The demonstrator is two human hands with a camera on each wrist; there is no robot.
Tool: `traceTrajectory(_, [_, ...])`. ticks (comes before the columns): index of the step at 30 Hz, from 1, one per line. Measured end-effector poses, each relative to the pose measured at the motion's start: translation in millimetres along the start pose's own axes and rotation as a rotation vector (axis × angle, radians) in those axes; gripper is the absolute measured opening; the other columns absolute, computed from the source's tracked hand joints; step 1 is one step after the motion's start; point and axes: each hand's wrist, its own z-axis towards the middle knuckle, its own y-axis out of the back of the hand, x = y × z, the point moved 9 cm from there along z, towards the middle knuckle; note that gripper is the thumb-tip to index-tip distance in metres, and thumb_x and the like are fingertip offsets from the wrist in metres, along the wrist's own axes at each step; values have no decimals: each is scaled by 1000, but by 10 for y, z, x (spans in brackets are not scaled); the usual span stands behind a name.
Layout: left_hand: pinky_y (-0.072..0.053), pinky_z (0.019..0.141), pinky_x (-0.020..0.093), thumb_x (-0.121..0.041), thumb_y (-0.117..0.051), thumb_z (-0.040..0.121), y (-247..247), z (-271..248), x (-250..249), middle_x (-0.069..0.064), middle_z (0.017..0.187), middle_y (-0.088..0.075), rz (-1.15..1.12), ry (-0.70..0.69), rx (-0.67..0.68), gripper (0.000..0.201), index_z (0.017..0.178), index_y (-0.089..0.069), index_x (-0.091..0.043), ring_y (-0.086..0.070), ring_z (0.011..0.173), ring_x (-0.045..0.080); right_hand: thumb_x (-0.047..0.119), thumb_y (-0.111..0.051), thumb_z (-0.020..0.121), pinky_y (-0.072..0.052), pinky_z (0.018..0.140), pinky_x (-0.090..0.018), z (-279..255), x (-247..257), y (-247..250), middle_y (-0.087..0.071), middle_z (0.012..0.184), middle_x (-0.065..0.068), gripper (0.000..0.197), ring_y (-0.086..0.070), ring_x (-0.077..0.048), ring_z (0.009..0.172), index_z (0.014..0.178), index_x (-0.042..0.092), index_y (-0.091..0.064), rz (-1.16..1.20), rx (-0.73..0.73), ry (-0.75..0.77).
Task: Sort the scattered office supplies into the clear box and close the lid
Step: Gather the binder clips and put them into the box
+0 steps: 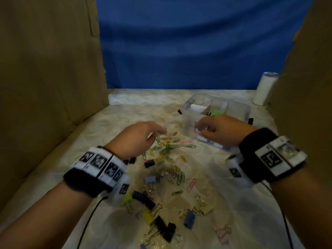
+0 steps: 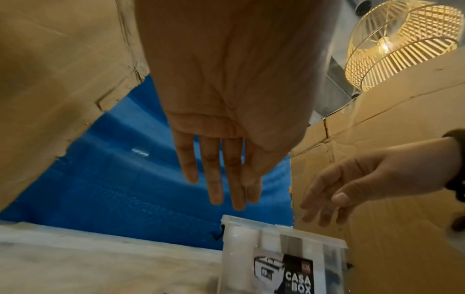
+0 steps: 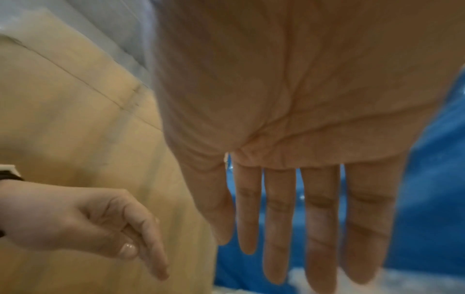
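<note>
Left hand [image 1: 138, 136] is hovering palm down over the middle of the tabletop [image 1: 251, 203], fingers [image 2: 214, 179] extended and relaxed, holding nothing; in the head view the fingertips are sitting just above the far edge of the paper clips [image 1: 168, 146]. Right hand [image 1: 222, 130] is hanging over the near wall of the clear box [image 1: 239, 108], fingers [image 3: 322, 218] straight and slightly spread; whether anything is lying under them cannot be told.

The clear box is standing uncovered toward the far right corner of the tabletop, its thin plastic dividers showing white and green contents. A printed label is facing the left wrist camera.

Coloured wire paper clips are lying scattered between the hands and nearer; binder clips [image 1: 161, 223] in black, blue, yellow and pink, with folded wire handles, are lying toward the near edge.

Cardboard panels [image 1: 50, 69] are closing off the left and right sides, and a blue sheet [image 1: 188, 51] the far edge. A white cylinder [image 1: 264, 88] is standing at the far right corner. The tabletop covering is pale, patterned and glossy.
</note>
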Motion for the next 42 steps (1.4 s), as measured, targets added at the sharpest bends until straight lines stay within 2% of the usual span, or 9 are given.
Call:
traceTrajectory(3, [-50,90,27,-24,-47,96,-176,-476,120,-13,120,-65,55,54,118,28,117,-64,-32,-60,105,6,27,-52,94,-46,89,-27,-55,340,-377,-63,123,6,26,-60,-14,105,118,28,-61,19,-23,104])
traceTrajectory(9, [-45,91,27,-33,-49,94,-676,-1104,262,-6,125,-56,141,161,457,31,123,-61,-28,-55,113,13,9,-50,93,-46,84,-33,176,1064,-1372,-51,135,-4,42,-54,-28,117,132,24,-49,-213,252,282])
traceTrajectory(14, [-44,98,31,-30,-56,90,-685,-1227,349,-4,129,-52,124,173,425,34,124,-60,-30,-52,116,14,24,-53,95,-46,81,-36,285,1320,-1757,-44,133,-9,31,-54,-33,111,125,18,-49,-249,356,345])
traceTrajectory(22, [-49,93,41,-38,-65,82,-801,-1185,283,-3,127,-51,196,124,507,45,126,-55,-32,-52,115,22,14,-61,88,-42,75,-32,355,1203,-1782,-53,122,-10,25,-54,-30,105,113,10,-56,-172,402,181])
traceTrajectory(28, [-50,83,38,-35,-63,83,-869,-1098,231,0,113,-58,287,98,515,33,115,-63,-26,-59,101,23,13,-53,91,-41,72,-27,169,909,-1364,-63,103,-5,14,-55,-21,89,99,13,-65,85,252,87])
traceTrajectory(31, [-51,82,37,-31,-59,86,-891,-1063,182,0,106,-59,309,86,517,23,107,-63,-23,-59,96,23,8,-54,91,-44,65,-24,-10,680,-1116,-58,86,5,13,-55,-12,78,85,19,-60,401,41,41])
traceTrajectory(34, [-51,79,36,-30,-60,83,-920,-1037,155,-1,103,-58,329,92,528,18,100,-61,-25,-60,92,22,-9,-43,90,-51,57,-19,-215,506,-1132,-58,82,-4,22,-57,-12,69,88,8,-56,851,-29,-54])
traceTrajectory(39, [-47,78,35,-33,-60,83,-955,-1018,179,-4,101,-58,335,98,536,11,90,-52,-29,-59,94,21,-8,-45,86,-37,53,-13,-417,433,-1062,-50,65,6,36,-46,2,52,73,23,-57,733,-229,-28])
traceTrajectory(42, [-40,75,31,-33,-57,85,-975,-1032,186,-3,101,-57,337,95,541,9,91,-53,-26,-58,94,21,3,-47,89,-32,56,-18,-520,448,-1180,-47,69,9,24,-43,0,57,83,22,-60,593,-111,-41])
